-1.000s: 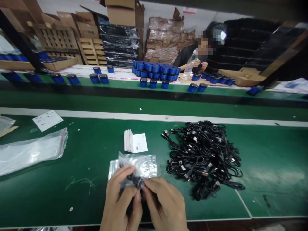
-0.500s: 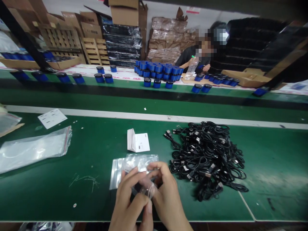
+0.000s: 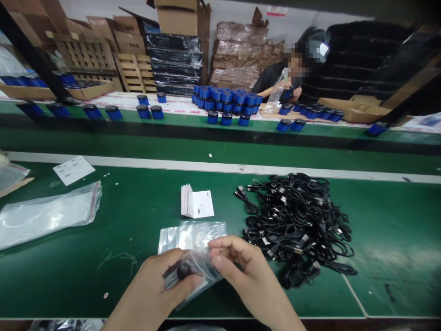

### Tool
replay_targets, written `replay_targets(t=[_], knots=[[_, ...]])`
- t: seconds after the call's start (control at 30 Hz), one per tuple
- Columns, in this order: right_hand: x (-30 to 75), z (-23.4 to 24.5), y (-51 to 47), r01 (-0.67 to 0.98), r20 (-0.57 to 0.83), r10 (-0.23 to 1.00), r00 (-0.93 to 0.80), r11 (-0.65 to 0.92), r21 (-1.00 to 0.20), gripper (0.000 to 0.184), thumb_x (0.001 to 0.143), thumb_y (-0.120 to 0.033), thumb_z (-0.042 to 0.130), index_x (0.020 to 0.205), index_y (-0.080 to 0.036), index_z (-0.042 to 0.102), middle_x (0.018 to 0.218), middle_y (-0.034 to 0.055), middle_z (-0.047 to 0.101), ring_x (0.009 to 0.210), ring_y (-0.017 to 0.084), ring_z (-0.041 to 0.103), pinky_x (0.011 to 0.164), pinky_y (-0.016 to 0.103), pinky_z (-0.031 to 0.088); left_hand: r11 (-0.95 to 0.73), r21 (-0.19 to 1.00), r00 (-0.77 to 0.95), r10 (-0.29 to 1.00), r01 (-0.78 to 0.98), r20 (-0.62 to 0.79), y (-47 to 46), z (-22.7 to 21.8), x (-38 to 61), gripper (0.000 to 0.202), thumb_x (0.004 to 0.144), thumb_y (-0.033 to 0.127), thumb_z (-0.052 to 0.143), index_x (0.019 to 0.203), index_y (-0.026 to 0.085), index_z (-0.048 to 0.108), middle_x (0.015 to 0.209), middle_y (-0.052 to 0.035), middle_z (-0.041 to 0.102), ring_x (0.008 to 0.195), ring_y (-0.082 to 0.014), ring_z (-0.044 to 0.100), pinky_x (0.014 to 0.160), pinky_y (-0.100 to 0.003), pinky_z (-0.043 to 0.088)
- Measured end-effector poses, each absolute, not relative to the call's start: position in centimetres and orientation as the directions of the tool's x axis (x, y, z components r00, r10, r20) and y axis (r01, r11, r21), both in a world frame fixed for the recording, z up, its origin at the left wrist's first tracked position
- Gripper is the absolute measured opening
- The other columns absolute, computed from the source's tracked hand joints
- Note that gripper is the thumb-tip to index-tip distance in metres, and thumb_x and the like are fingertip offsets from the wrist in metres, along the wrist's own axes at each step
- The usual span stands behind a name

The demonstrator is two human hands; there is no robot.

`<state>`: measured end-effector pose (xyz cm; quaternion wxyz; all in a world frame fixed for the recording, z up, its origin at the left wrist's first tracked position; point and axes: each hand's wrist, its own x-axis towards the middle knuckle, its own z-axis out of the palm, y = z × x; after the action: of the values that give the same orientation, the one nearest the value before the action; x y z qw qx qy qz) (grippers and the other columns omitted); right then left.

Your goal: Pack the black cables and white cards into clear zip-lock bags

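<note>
My left hand (image 3: 161, 280) and my right hand (image 3: 241, 266) both pinch a small clear zip bag (image 3: 193, 273) with a coiled black cable inside, just above the table's near edge. Under them lies a small stack of empty clear zip bags (image 3: 191, 233). A stack of white folded leaflets (image 3: 197, 203) sits just beyond. A big tangled pile of black cables (image 3: 296, 225) lies to the right of my right hand.
A large clear bag (image 3: 44, 214) and a white card (image 3: 73, 169) lie at the left on the green table (image 3: 131, 216). Beyond a white strip runs a green conveyor with several blue jars (image 3: 227, 103). A person (image 3: 275, 82) sits across holding a bottle. Cartons and pallets stand behind.
My left hand has turned and slid left, tilting the bagged cable flatter. My right hand shifted to the bag's right edge. The view has drifted slightly.
</note>
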<state>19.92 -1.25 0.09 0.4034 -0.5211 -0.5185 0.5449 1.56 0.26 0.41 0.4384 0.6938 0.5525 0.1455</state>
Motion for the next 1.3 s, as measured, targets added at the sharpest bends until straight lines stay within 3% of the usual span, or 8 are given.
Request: replay_targets(t=[0.07, 0.17, 0.27, 0.43, 0.67, 0.83, 0.97, 1.3], knots=[[20.2, -0.2, -1.4, 0.129, -0.179, 0.969, -0.173, -0.158, -0.979, 0.020, 0.077, -0.026, 0.066, 0.096, -0.020, 0.066, 0.084, 0.0019, 0.064, 0.071, 0.016, 0.056, 0.063, 0.025, 0.043, 0.063, 0.826, 0.310, 0.909, 0.560, -0.280, 0.2, 0.2, 1.8, 0.021, 0.080, 0.041, 0.058, 0.075, 0.022, 0.066, 0.072, -0.0009, 0.071, 0.065, -0.0190, 0.065, 0.060, -0.025, 0.050], [20.0, -0.5, -1.6, 0.188, -0.187, 0.969, -0.162, -0.156, -0.970, 0.007, 0.078, -0.024, 0.062, 0.074, -0.018, 0.063, 0.065, -0.0026, 0.054, 0.060, 0.012, 0.047, 0.057, 0.023, 0.037, 0.126, 0.910, 0.305, 0.916, 0.396, -0.260, 0.1, -0.3, 2.0, 0.020, 0.081, 0.041, 0.059, 0.082, 0.022, 0.065, 0.075, -0.0009, 0.070, 0.069, -0.0176, 0.064, 0.062, -0.024, 0.050], [19.6, -0.7, -1.6, 0.172, -0.145, 0.981, -0.130, -0.122, -0.977, 0.022, 0.082, -0.028, 0.058, 0.063, -0.018, 0.054, 0.059, -0.0045, 0.045, 0.057, 0.011, 0.040, 0.055, 0.023, 0.033, 0.148, 0.941, 0.315, 0.917, 0.306, -0.246, 0.0, -0.7, 1.8, 0.021, 0.083, 0.042, 0.057, 0.089, 0.023, 0.063, 0.077, 0.0004, 0.069, 0.070, -0.0160, 0.064, 0.063, -0.022, 0.049], [19.5, -0.6, -1.5, 0.174, -0.119, 0.985, -0.129, -0.095, -0.980, 0.023, 0.086, -0.031, 0.053, 0.067, -0.018, 0.055, 0.061, -0.0032, 0.048, 0.059, 0.012, 0.043, 0.056, 0.023, 0.033, 0.120, 0.918, 0.247, 0.942, 0.379, -0.225, -0.3, -0.6, 1.6, 0.030, 0.088, 0.048, 0.046, 0.085, 0.023, 0.062, 0.062, 0.0034, 0.056, 0.058, -0.0129, 0.053, 0.053, -0.021, 0.043], [19.9, -0.4, -1.5, 0.248, -0.023, 0.996, -0.090, 0.000, -0.969, 0.018, 0.085, -0.025, 0.054, 0.067, -0.019, 0.056, 0.064, -0.0021, 0.053, 0.061, 0.013, 0.049, 0.058, 0.024, 0.037, 0.169, 0.936, 0.055, 0.979, 0.310, -0.195, -0.4, -0.5, 1.7, 0.025, 0.082, 0.047, 0.056, 0.081, 0.023, 0.061, 0.067, 0.0034, 0.059, 0.061, -0.0139, 0.055, 0.054, -0.021, 0.045], [20.0, -0.6, -1.5, 0.250, -0.012, 0.998, -0.055, 0.002, -0.968, 0.016, 0.083, -0.021, 0.055, 0.067, -0.019, 0.057, 0.064, -0.0023, 0.054, 0.061, 0.013, 0.050, 0.057, 0.023, 0.038, 0.106, 0.932, 0.063, 0.989, 0.348, -0.136, 0.0, -0.8, 1.2, 0.023, 0.080, 0.043, 0.058, 0.074, 0.022, 0.063, 0.071, 0.0020, 0.063, 0.063, -0.0149, 0.059, 0.058, -0.022, 0.047], [20.0, -0.6, -1.5, 0.251, 0.020, 0.997, -0.074, 0.038, -0.967, 0.016, 0.085, -0.020, 0.054, 0.069, -0.019, 0.057, 0.066, -0.0017, 0.055, 0.062, 0.013, 0.050, 0.057, 0.023, 0.038, 0.053, 0.915, 0.073, 0.993, 0.400, -0.089, -0.1, -0.9, 1.1, 0.022, 0.080, 0.041, 0.059, 0.071, 0.022, 0.064, 0.071, 0.0014, 0.063, 0.063, -0.0143, 0.058, 0.053, -0.020, 0.043], [19.9, -0.6, -1.4, 0.254, -0.013, 0.995, -0.100, 0.012, -0.967, 0.017, 0.087, -0.022, 0.050, 0.071, -0.019, 0.055, 0.068, -0.0016, 0.053, 0.064, 0.013, 0.049, 0.060, 0.023, 0.038, 0.153, 0.933, 0.160, 0.964, 0.326, -0.214, -0.1, -1.0, 1.0, 0.027, 0.084, 0.042, 0.055, 0.068, 0.022, 0.059, 0.065, 0.0041, 0.050, 0.060, -0.0121, 0.048, 0.056, -0.020, 0.039]])
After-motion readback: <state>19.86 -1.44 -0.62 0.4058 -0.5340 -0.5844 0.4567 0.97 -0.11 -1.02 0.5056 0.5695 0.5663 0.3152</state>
